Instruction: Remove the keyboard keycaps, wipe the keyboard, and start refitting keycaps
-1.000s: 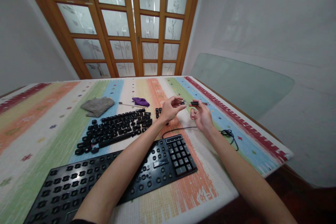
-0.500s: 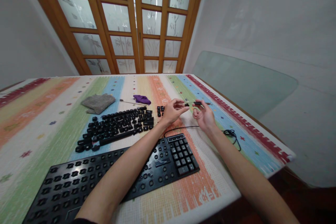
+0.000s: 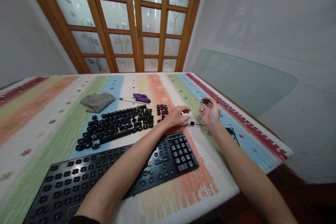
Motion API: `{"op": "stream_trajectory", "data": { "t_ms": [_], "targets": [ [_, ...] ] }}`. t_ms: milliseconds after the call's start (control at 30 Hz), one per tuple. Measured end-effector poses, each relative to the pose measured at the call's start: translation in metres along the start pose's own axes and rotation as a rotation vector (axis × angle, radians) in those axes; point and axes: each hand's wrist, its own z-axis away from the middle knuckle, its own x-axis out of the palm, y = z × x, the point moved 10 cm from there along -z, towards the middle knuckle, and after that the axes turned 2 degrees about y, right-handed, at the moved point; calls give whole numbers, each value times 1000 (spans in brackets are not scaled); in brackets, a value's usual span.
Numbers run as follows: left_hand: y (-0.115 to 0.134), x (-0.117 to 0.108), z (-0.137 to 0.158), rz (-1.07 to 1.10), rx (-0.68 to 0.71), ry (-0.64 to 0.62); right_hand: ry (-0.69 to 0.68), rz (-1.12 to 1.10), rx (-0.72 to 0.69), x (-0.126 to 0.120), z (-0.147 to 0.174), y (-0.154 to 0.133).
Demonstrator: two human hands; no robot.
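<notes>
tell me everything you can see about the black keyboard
The keyboard is black, glossy, long and plastic-looking. Most of its sockets are bare; the number pad at its right end wears keycaps, with a pale-outlined panel behind it. It lies flat and slanted on the striped cloth, its near left corner out of frame. The left forearm crosses above it; whether they touch is unclear.

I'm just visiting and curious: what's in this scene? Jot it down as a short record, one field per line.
Left hand: open, seemingly empty, near a small black keycap
Right hand: holding a slim dark-handled tool
Keyboard: many bare key positions; number pad capped
Loose keycaps: grouped beyond the keyboard
Cloths: grey cloth, purple cloth
Surface: striped tablecloth
</notes>
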Motion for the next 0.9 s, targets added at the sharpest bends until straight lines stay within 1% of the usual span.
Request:
{"op": "stream_trajectory", "data": {
  "t_ms": [67,167,267,333,467,567,667,767,900],
  "targets": [
    [7,14,2,-59,38,-94,22,-8,-19,-5,-4,-3],
    [12,32,4,-144,78,-193,28,-8,-37,-9,-7,-4],
    [14,41,5,-211,89,-250,19,-4,-41,-9,-9,-3],
    [13,41,5,-247,78,-254,16,-6,-38,-9,-9,-3],
    [4,26,1,-313,10,-182,17,-18,-31,-9,-10,-5],
    [-8,10,-6,-356,-53,-110,12,-16,-30,-9,-10,-7],
    [-21,-2,-12,-388,-95,-67,-4,-7,-34,-8,-10,-9],
    [-29,-11,-16,-409,-103,-41,-28,5,-38,-3,-8,-11],
    [-33,-21,-19,-421,-91,-12,-70,28,-45,7,-2,-16]
  ]
}}
